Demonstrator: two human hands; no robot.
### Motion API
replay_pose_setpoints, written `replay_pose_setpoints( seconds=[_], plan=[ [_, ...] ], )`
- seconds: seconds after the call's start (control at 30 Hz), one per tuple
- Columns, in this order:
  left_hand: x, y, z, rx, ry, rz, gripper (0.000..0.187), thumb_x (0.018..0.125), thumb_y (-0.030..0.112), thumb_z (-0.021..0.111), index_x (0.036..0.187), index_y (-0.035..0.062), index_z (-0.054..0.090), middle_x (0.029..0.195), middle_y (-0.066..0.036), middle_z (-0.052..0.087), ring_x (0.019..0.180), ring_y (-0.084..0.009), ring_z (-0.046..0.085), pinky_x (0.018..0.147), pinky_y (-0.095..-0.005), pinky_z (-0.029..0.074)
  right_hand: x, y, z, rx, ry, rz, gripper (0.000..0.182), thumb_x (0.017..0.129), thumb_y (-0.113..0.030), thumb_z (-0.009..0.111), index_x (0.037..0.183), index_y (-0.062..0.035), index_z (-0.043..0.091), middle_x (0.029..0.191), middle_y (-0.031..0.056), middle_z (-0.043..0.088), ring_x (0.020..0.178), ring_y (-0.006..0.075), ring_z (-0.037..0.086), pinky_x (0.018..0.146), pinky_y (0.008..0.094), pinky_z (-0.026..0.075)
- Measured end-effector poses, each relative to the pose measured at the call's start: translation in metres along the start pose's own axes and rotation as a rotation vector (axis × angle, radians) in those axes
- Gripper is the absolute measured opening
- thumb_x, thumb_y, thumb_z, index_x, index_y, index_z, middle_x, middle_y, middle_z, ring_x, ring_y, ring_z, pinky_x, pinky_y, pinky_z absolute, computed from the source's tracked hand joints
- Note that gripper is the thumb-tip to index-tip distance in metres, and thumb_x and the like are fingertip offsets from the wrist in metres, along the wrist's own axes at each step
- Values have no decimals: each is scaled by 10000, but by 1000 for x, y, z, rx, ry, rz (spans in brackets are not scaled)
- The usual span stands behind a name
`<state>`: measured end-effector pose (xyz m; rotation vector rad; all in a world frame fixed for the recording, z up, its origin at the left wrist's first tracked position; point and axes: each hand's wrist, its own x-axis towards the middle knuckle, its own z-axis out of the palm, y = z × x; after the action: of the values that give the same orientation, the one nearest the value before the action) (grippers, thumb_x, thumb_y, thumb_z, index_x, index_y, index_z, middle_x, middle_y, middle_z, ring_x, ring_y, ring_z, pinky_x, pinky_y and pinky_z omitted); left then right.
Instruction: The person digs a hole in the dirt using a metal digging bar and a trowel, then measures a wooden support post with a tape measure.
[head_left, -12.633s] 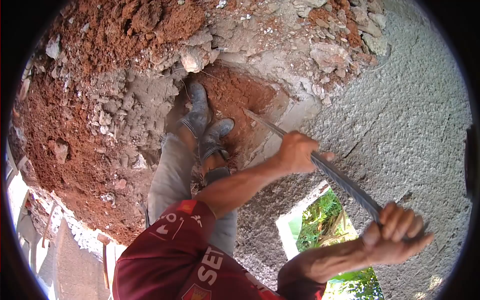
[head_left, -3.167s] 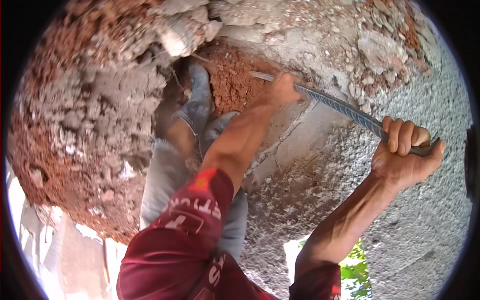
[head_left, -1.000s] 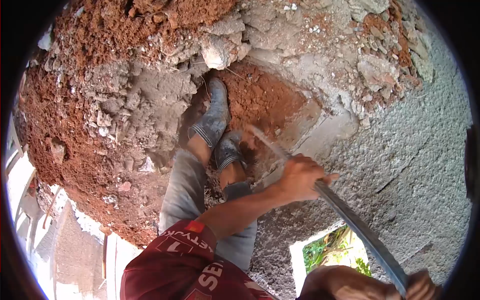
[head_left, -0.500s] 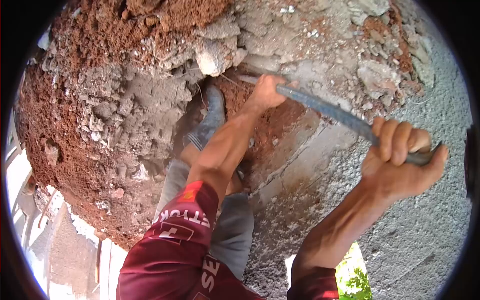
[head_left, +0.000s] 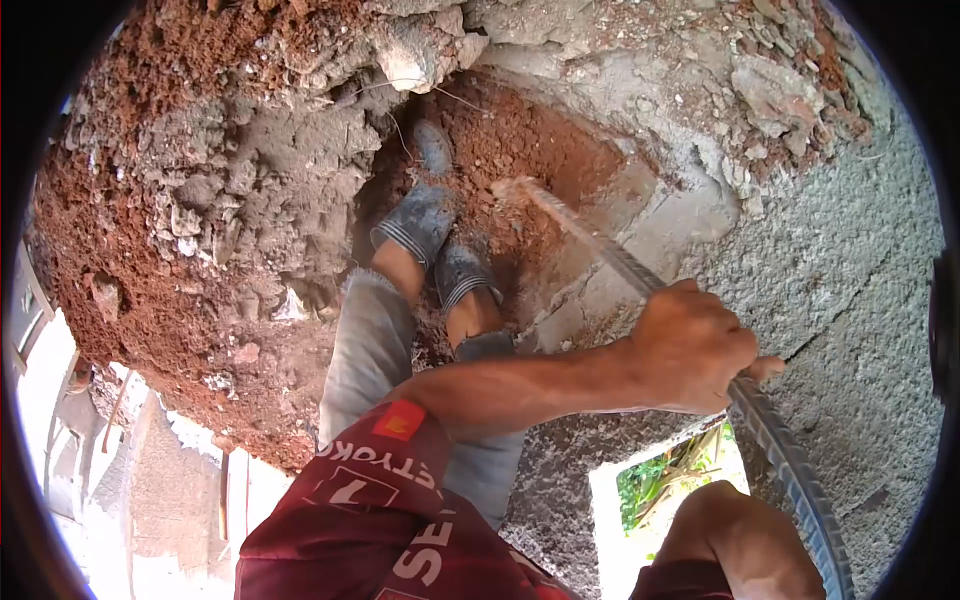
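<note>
My left hand (head_left: 690,345) is closed around a long ribbed steel bar (head_left: 610,260), about midway along it. The bar runs slantwise from the red soil (head_left: 560,135) at the top middle to the lower right edge. Its far tip touches the loose soil and looks blurred. Of my right arm (head_left: 750,540) only the bent elbow and part of the forearm show at the lower right; the hand is out of the picture, beside the bar's near end. My rubber boots (head_left: 418,218) stand in the dug hollow, left of the bar's tip.
Broken concrete and red earth (head_left: 200,200) rise on the left. A pale stone lump (head_left: 405,65) juts out above the boots, with thin wires by it. A rough grey wall (head_left: 850,290) lies on the right. Near the bottom, an opening (head_left: 665,480) shows green plants.
The bar has swung down and back toward the lower right, its tip now in the soil. My left hand has moved right and down with it. My right hand has dropped out of view.
</note>
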<state>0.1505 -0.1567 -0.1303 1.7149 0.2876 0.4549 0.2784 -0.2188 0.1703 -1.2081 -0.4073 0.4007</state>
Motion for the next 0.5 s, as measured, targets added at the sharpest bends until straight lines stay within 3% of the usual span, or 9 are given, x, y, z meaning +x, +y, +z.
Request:
replay_pose_setpoints(
  seconds=[0.07,0.13,0.17,0.2,0.23,0.27,0.33,0.4,0.5],
  plan=[
    [17,-33,9,-35,26,34,412,815,302,688,482,123,525,409,-18,446,344,-170,438,382,-348,392,-2,55,-18,-54,40,-73,474,969,-460,330,628,-146,433,463,-9,375,418,125,366,588,384,402],
    [16,-153,14,40,122,126,350,853,287,661,567,99,593,538,-65,584,441,-210,559,452,-351,471,-4,157,-45,-75,102,-2,487,962,-468,352,636,-128,475,461,-2,391,421,135,376,595,389,398],
    [-1,-208,2,-279,-143,-582,264,869,308,625,708,107,681,645,-89,657,623,-225,655,663,-373,552,-9,235,-55,-45,87,75,494,958,-473,363,639,-119,497,460,2,399,423,141,381,598,391,396],
    [-9,-280,-13,136,-394,-531,307,859,350,632,760,67,698,691,-147,663,680,-244,670,700,-368,544,-17,299,-52,24,18,149,502,955,-477,374,643,-110,518,459,5,406,425,146,386,602,393,394],
    [-28,-312,-2,123,-139,-353,375,871,385,615,781,31,696,707,-210,637,655,-319,642,693,-393,527,-13,303,-13,-113,218,97,558,964,-502,304,549,-142,401,407,-15,309,368,101,246,404,277,260],
    [-7,-312,-6,133,-128,-316,375,871,385,615,781,31,696,707,-210,637,655,-319,642,693,-393,527,4,306,-14,-104,205,60,558,964,-502,304,549,-142,401,407,-15,309,368,101,246,404,277,260],
    [-36,-268,-21,98,-120,-585,393,868,392,634,718,30,660,644,-177,607,593,-245,554,634,-382,487,6,299,-8,-102,43,273,515,940,-517,350,592,-140,386,449,-33,286,430,109,245,546,334,290],
    [-9,-252,-37,187,-94,-683,382,856,381,663,693,36,655,598,-145,579,526,-175,491,586,-360,469,16,286,2,-134,-68,234,515,947,-509,312,590,-145,388,446,-27,278,430,108,255,544,343,298],
    [-20,-208,-39,48,-82,-685,369,855,338,671,659,26,653,603,-169,589,485,-174,525,520,-355,466,30,243,2,13,-224,341,508,962,-476,320,595,-134,401,455,-14,300,424,115,265,548,333,339]
  ],
)
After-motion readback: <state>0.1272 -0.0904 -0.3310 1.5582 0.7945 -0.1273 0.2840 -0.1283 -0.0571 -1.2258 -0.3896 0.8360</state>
